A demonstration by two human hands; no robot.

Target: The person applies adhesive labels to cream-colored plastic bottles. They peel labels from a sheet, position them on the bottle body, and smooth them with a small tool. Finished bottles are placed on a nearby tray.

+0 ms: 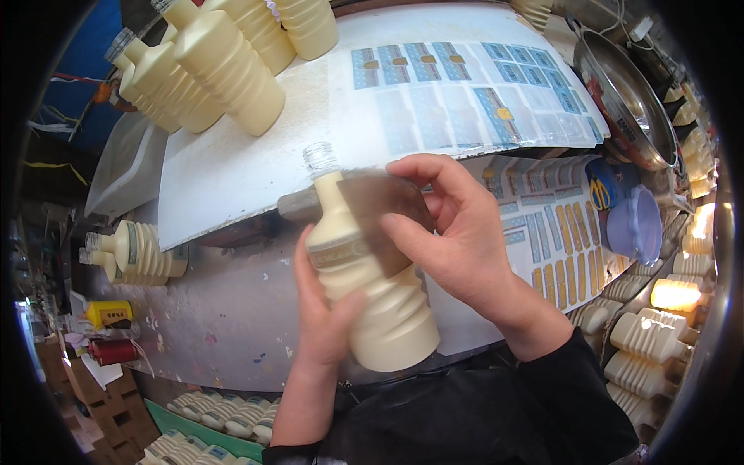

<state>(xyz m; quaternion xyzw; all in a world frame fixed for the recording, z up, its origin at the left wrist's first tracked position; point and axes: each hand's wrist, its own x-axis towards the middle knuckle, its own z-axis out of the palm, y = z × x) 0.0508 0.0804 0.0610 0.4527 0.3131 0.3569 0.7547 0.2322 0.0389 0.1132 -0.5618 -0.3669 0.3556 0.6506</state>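
Note:
My left hand (322,310) is closed round the ridged body of a cream bottle (395,329). The bottle leans with its clear threaded neck away from me, and a greyish decal band (341,252) circles its shoulder. Between the thumb and fingers of my right hand (465,240) is a flat dark brown piece (376,209), blurred by motion. It lies over the right side of the bottle's shoulder and hides part of the band. I cannot make out its material. A dark grey block or pad (298,206) shows behind the neck.
Several cream bottles (225,70) stand on the white board at the back left. Blue and gold decal sheets (465,85) cover its right part, with more sheets (542,225) below. Bottles (139,252) lie at left. A purple bucket (635,225) and a metal pan (628,93) stand right.

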